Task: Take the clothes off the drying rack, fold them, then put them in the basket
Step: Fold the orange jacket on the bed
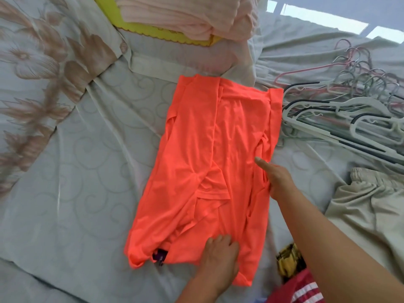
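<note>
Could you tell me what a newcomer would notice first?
The orange garment stands out, half folded at centre on the bed, the left hand pressing its near end and the right hand holding its right edge. Next come the heap of hangers at right and the yellow basket of pink clothes at top.

Hanger pile [341,110] crowds right; bedsheet [76,182] left open.
</note>
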Available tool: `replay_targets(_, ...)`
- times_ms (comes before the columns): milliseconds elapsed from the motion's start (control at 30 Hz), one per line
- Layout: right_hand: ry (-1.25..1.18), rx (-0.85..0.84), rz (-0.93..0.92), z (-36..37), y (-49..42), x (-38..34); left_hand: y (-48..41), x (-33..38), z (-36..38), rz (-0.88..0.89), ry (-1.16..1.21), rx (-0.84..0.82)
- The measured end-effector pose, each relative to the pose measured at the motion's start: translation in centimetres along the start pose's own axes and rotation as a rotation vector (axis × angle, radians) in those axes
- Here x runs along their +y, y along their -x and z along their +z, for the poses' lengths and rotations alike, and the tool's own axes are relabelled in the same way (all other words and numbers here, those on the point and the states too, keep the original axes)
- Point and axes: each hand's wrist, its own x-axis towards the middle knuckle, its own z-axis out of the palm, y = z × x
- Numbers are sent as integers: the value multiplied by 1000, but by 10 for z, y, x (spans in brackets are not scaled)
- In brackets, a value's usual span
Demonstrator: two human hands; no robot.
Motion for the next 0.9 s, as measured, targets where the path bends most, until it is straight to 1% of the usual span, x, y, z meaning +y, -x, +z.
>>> replay_targets(67,-65,-7,-38,5,-4,-18,2,6,0,-45,13,-69)
replay_targets(167,-222,-59,-89,13,-20,-44,-1,19,12,-106,-32,-146)
replay_targets(200,-232,-60,-93,16,-26,-51,-2,23,15,-112,-36,-146)
replay_targets(233,-204,-43,-98,18,-33,-57,-4,24,18,-101,-61,-81)
replay_targets(267,-162,-6,-101,19,-38,-62,-5,25,17,-107,-55,-62)
replay_targets(333,-111,47,-96,22,-46,-70,-8,25,16,-98,-38,-68)
replay_targets(367,-104,60,-93,23,-52,-73,-8,24,12,-106,46,-90)
replay_targets(400,-105,68,-89,24,-54,-76,-6,20,7,-124,145,-76)
replay_targets(467,-124,79,-88,28,-57,-79,-1,12,1,-185,502,-18)
replay_targets(533,-103,109,-105,34,-55,-82,5,4,-7,-290,797,-24)
replay_targets(600,-39,185,-176,38,-48,-91,10,-5,-16,-395,1127,19)
replay_targets(667,95,232,-333,47,-39,-103,18,-14,-25,-465,1406,68)
replay_targets(700,157,213,-440,57,-35,-111,22,-20,-28,-514,1534,92)
replay_targets(767,206,92,-557,90,-30,-123,30,-33,-35,-649,1789,170)
replay_targets(833,256,-43,-547,129,-26,-130,36,-48,-39,-767,1946,270)
replay_targets(900,401,-146,-495,157,-22,-127,42,-62,-42,-877,1959,342)
